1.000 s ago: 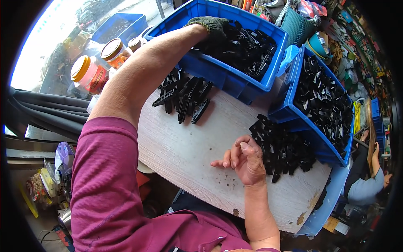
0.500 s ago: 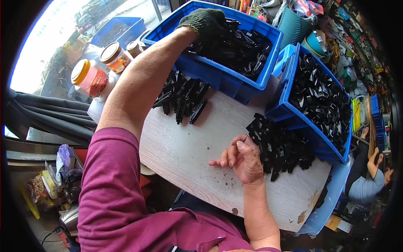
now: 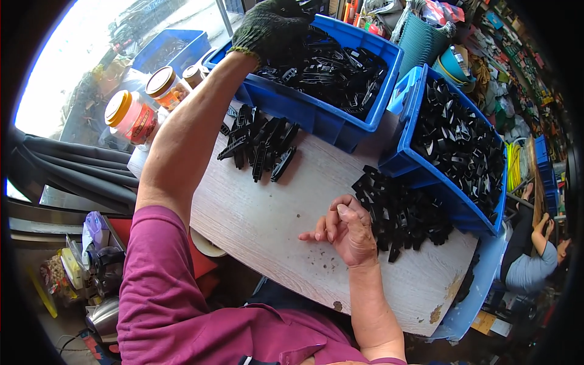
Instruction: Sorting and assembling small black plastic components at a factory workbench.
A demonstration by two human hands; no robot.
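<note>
Clips point(image 3: 328, 67) risk spilling over the blue bin point(image 3: 340, 125) as the gloved left hand point(image 3: 271, 24) is clutching some above it, right hand point(image 3: 350, 228) resting loosely curled, empty.

Two jars stand at the far left edge of the counter point(image 3: 274, 231), just beside each other. The nearer jar point(image 3: 131, 115) is round with an orange-yellow lid and a red label wrapped around its body; the farther jar point(image 3: 165, 85) has a brown lid and a clear wall showing orange contents — its label cannot be made out. Below the counter at the left lie small packets point(image 3: 91, 226) in violet and yellow wrapping, too blurred to tell apart.
</note>
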